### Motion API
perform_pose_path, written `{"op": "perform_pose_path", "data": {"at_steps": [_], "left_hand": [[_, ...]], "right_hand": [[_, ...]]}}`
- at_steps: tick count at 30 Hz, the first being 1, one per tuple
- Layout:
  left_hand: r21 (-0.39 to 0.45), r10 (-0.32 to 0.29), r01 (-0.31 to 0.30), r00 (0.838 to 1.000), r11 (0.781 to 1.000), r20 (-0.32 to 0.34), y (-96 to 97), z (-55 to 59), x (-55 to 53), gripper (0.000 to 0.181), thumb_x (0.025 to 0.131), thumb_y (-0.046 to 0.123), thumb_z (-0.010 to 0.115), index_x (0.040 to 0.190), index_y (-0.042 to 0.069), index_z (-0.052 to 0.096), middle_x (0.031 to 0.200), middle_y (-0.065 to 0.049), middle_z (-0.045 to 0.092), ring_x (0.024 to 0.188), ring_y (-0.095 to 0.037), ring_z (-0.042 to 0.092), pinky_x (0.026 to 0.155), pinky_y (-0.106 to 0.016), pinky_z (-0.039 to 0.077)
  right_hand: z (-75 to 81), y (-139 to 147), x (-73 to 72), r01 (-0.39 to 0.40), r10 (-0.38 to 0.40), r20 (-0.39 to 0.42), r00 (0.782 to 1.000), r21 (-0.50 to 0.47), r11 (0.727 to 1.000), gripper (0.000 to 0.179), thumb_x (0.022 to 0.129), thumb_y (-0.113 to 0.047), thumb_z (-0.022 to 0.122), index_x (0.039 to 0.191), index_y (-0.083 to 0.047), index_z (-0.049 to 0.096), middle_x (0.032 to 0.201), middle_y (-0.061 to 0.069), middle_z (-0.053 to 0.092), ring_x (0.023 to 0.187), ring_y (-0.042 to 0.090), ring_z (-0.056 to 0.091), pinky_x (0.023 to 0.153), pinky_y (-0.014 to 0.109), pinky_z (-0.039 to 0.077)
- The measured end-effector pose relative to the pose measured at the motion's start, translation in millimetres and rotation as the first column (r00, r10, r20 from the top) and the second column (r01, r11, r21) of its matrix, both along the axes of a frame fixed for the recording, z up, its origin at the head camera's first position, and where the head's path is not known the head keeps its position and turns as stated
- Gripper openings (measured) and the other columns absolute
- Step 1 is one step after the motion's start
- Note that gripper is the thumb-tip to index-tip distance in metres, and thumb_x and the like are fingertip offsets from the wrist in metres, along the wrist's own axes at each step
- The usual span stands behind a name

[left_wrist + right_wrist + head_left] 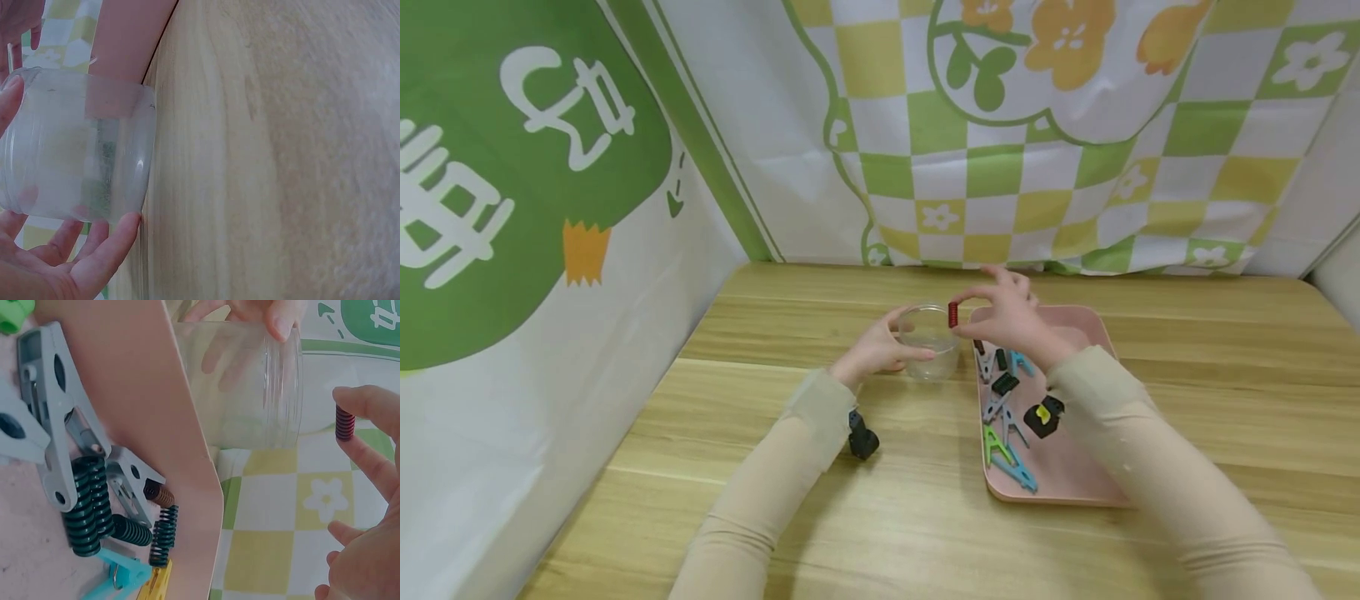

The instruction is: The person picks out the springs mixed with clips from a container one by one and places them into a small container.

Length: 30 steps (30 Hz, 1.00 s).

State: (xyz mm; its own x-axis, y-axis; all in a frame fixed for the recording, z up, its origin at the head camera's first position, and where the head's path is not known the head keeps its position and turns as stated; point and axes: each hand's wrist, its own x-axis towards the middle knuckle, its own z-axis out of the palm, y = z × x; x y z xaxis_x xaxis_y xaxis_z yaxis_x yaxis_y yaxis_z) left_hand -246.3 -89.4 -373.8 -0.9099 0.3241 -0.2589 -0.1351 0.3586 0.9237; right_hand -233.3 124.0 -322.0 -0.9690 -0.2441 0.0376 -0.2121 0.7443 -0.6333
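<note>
My left hand (886,346) grips a clear plastic jar (928,342) around its side on the table; the jar (81,150) looks see-through in the left wrist view. Between thumb and forefinger, my right hand (1009,315) pinches a small dark red coil spring (952,314) beside the jar's rim. The same spring (345,422) stands between two fingertips in the right wrist view. Below the right hand lies a pink tray (1060,479) holding green springs (84,506), a brown spring (161,494), and grey clothespins (59,412), along with blue, green and yellow ones.
A black object with a yellow piece (1043,415) sits in the tray. Another small black object (862,437) lies on the wooden table (917,533) near the left forearm. A checkered cloth (985,192) hangs along the table's back edge.
</note>
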Motion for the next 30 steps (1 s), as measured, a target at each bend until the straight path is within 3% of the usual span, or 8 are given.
{"op": "perform_pose_path", "data": {"at_steps": [8, 17, 18, 30], "left_hand": [[0.008, 0.003, -0.003, 1.000, 1.000, 0.001, -0.1, -1.3, 0.6, 0.086, 0.077, 0.017, 0.079, 0.147, 0.031, 0.031, 0.145, -0.010, 0.037, 0.109, -0.024, 0.053, 0.083, -0.038, 0.052], [0.008, -0.014, 0.014, 1.000, 1.000, 0.013, -0.3, -1.2, 0.1, 0.086, 0.078, 0.018, 0.079, 0.147, 0.032, 0.030, 0.146, -0.010, 0.036, 0.115, -0.027, 0.050, 0.090, -0.044, 0.050], [0.012, -0.018, 0.018, 1.000, 1.000, 0.023, -0.1, 2.7, 1.9, 0.086, 0.079, 0.017, 0.078, 0.148, 0.031, 0.029, 0.147, -0.011, 0.034, 0.116, -0.027, 0.050, 0.091, -0.045, 0.049], [0.006, -0.002, 0.002, 1.000, 1.000, 0.008, 0.3, -1.0, -0.8, 0.085, 0.078, 0.015, 0.078, 0.148, 0.029, 0.030, 0.145, -0.011, 0.036, 0.117, -0.028, 0.050, 0.089, -0.044, 0.050]], "right_hand": [[-1.7, -6.1, -1.0, -0.002, 0.002, -0.007, 1.000, 0.004, 1.000, 0.038, 0.078, -0.028, 0.077, 0.113, -0.014, 0.068, 0.157, 0.012, 0.013, 0.138, 0.042, 0.001, 0.106, 0.064, 0.003], [-3.8, -8.4, -2.4, -0.007, 0.007, -0.014, 1.000, 0.003, 1.000, 0.037, 0.078, -0.029, 0.077, 0.112, -0.015, 0.068, 0.156, 0.013, 0.013, 0.138, 0.043, 0.002, 0.105, 0.064, 0.004], [-3.8, -8.5, -2.4, -0.009, 0.009, -0.015, 1.000, 0.005, 1.000, 0.037, 0.079, -0.029, 0.077, 0.112, -0.016, 0.068, 0.156, 0.012, 0.013, 0.138, 0.043, 0.002, 0.105, 0.064, 0.004], [-1.6, -10.1, -1.4, -0.032, 0.032, -0.022, 0.999, -0.002, 0.999, 0.034, 0.080, -0.028, 0.076, 0.111, -0.015, 0.068, 0.156, 0.012, 0.012, 0.138, 0.042, 0.001, 0.105, 0.064, 0.003]]}}
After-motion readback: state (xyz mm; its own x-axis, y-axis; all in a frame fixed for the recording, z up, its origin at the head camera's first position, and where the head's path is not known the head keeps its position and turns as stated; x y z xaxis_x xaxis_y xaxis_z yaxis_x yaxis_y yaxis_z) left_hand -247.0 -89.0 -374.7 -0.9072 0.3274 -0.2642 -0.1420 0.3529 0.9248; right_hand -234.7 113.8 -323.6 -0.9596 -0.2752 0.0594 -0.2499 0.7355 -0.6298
